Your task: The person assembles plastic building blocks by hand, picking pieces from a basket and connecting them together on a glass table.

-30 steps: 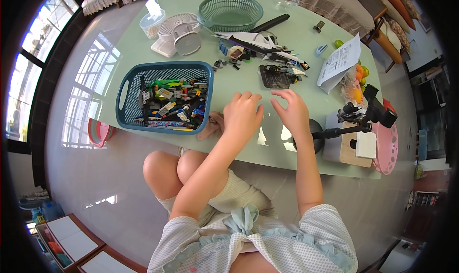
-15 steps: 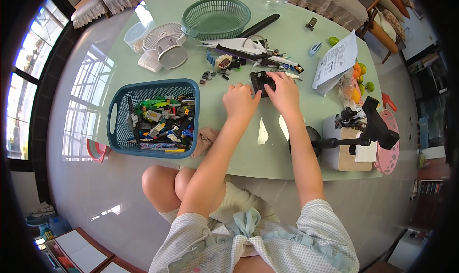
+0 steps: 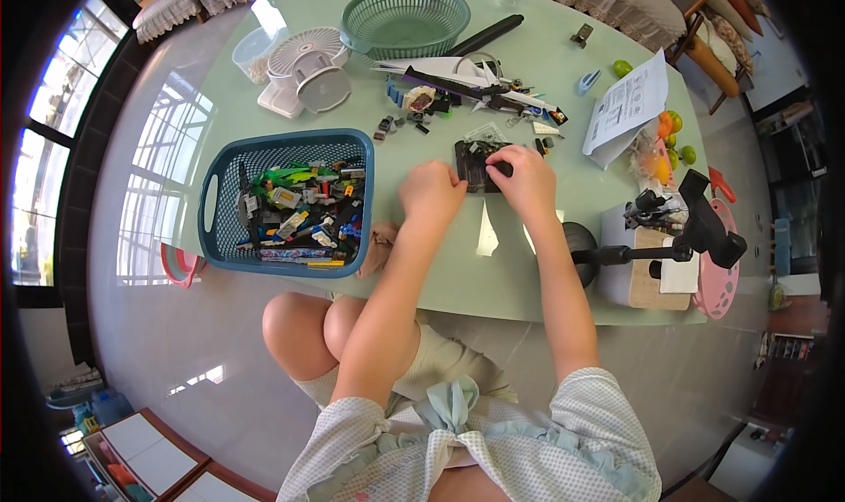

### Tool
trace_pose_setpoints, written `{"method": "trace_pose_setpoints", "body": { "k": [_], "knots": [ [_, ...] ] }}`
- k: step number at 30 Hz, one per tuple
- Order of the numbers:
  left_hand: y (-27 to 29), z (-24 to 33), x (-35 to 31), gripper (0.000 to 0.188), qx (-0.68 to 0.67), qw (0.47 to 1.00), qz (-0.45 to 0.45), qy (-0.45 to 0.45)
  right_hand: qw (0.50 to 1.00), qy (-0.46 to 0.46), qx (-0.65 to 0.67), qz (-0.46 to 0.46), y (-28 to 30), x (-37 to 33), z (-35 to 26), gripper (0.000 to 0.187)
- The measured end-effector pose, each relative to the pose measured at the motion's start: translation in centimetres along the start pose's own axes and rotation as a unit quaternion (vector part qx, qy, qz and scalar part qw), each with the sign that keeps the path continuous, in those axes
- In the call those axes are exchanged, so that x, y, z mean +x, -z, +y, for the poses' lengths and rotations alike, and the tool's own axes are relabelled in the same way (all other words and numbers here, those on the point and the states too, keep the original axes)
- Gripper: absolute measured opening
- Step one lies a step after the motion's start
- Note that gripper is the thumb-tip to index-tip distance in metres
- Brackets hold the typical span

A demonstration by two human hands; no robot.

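Note:
A dark, shallow, box-shaped tray (image 3: pixel 473 179) lies on the table in front of me, with small dark bits showing at its far part. My left hand (image 3: pixel 431 192) is closed at the tray's left edge, thumb and forefinger against it. Over its right side, my right hand (image 3: pixel 525 181) has its fingers curled into a pinch; what they hold, if anything, is hidden. Just beyond the tray is a small clear piece (image 3: pixel 486 133). To the left stands a blue basket (image 3: pixel 368 205) holding many mixed building bricks (image 3: pixel 295 205).
Behind my hands lies a pile of loose parts (image 3: pixel 480 93). A green colander (image 3: pixel 405 49), a white fan (image 3: pixel 308 58) and a clear tub (image 3: pixel 253 59) stand farther back. At the right are a folded sheet (image 3: pixel 627 110), fruit (image 3: pixel 664 150) and a black stand (image 3: pixel 629 254).
My right fingers have drawn back from lying over the black tray and curled into a pinch. My left hand has shifted slightly left and nearer me. More of the tray shows.

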State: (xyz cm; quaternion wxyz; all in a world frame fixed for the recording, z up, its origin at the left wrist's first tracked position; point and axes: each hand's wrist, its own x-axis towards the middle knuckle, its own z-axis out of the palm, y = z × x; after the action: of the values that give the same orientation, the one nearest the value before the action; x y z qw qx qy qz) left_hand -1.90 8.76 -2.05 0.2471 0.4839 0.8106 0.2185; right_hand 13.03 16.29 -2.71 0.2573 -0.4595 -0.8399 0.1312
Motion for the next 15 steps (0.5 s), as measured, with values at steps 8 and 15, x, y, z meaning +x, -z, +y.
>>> {"method": "trace_pose_setpoints", "body": {
  "k": [8,15],
  "knots": [
    [1.9,-1.1,-2.4,0.024,-0.045,0.998,0.041,0.014,0.996,0.081,0.025,-0.022,0.9,-3.7,-1.9,0.008],
    [1.5,-1.9,-2.1,0.027,-0.097,0.995,0.014,0.018,0.992,0.126,0.02,0.013,1.1,-4.5,-3.4,0.012]
  ]
}}
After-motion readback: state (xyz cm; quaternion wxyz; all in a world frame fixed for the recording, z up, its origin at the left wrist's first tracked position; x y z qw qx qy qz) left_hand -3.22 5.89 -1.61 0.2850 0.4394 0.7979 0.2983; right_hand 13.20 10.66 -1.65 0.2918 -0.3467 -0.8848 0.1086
